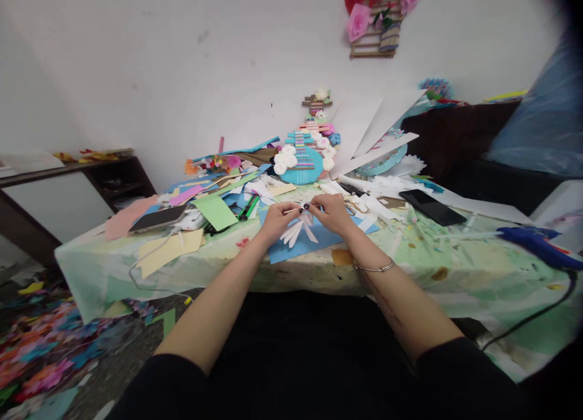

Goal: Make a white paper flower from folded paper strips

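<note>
Both my hands meet above a blue paper sheet near the table's front edge. Between them is a piece of folded white paper, its narrow strips fanning out downward. My left hand pinches its top from the left with thumb and fingertips. From the other side my right hand pinches the same top, the thumbs nearly touching. Fingers cover the part where the strips come together.
A glue gun with a cord lies at right, near a black phone. At left are a green-handled cutter, green paper and another phone. A blue paper guitar-like craft leans at the back wall.
</note>
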### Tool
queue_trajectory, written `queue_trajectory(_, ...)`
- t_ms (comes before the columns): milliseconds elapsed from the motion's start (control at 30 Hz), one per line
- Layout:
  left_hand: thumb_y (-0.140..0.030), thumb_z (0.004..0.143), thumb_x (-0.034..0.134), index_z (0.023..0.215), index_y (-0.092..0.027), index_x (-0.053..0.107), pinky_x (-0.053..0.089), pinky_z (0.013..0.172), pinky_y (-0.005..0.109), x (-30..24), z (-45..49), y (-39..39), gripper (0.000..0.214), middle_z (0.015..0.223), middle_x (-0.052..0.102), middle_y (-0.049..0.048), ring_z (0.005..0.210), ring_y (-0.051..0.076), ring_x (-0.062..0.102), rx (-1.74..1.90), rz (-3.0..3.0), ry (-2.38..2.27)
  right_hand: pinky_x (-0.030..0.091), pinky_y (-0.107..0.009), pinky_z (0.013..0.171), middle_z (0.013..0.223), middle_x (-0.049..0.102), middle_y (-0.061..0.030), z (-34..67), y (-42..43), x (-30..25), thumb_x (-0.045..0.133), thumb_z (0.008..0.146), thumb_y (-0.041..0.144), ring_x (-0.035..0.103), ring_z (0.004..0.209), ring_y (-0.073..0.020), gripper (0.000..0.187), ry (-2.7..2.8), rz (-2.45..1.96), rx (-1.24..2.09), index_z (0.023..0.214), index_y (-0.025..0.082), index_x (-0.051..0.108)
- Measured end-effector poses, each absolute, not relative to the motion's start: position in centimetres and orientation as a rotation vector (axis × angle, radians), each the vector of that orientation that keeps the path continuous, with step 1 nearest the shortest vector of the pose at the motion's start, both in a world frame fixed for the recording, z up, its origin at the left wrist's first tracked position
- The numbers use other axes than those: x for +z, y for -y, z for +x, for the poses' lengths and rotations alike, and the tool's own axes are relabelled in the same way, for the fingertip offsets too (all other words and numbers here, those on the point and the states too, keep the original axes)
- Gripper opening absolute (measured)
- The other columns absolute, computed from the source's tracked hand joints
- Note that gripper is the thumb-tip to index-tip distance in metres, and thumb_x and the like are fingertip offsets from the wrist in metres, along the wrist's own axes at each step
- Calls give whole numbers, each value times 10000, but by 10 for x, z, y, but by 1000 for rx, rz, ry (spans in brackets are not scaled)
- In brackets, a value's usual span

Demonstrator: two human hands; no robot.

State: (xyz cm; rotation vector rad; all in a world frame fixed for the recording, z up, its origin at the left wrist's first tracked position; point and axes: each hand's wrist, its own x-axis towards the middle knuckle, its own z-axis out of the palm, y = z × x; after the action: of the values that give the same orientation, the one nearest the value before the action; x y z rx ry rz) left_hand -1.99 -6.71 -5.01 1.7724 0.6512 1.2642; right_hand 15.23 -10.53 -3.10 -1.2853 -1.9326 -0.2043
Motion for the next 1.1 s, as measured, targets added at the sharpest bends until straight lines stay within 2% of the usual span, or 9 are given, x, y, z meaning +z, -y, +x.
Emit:
queue_trajectory(167,-361,644,722,745,-137,705,454,674,257,-48,-20,72,246,727,691,29,673,151,601,1229,1770,-610,225,-313,712,669,635,-17,152,104,-32,564,806,285,522,700,-152,206,1904,-1315,-189,650,157,604)
queue_trajectory(400,-297,554,784,766,-135,691,484,736,300,-49,-21,72,282,781,695,46,735,180,631,1220,1711,-556,281,-306,731,705,648,-16,152,104,-32,602,782,279,542,726,-155,166,1866,-1259,-86,658,171,621)
queue_trajectory(667,-263,528,799,801,-124,680,484,764,315,-51,-19,72,328,787,700,41,755,184,647,1194,1600,-538,301,-315,759,707,660,-12,152,106,-31,632,768,266,548,701,-147,153,1815,-1230,-94,654,165,625)
queue_trajectory(800,-227,527,789,889,-135,678,475,700,299,-50,-19,74,389,762,702,37,689,174,642,1132,1492,-541,333,-302,720,694,657,-15,152,105,-31,629,759,244,557,691,-150,136,1796,-1202,-52,647,167,625)
queue_trajectory(967,-186,556,747,1019,-139,645,461,688,290,-45,-21,74,477,837,704,56,696,177,641,1086,1337,-441,365,-279,670,657,650,-12,152,105,-31,619,753,231,548,639,-137,134,1758,-1129,-4,635,169,627)
queue_trajectory(1100,-222,581,732,996,-112,644,471,694,301,-46,-22,71,438,799,694,63,686,182,638,1028,1196,-387,374,-264,635,626,637,-11,152,103,-31,610,753,234,525,599,-126,152,1728,-1080,34,618,166,622)
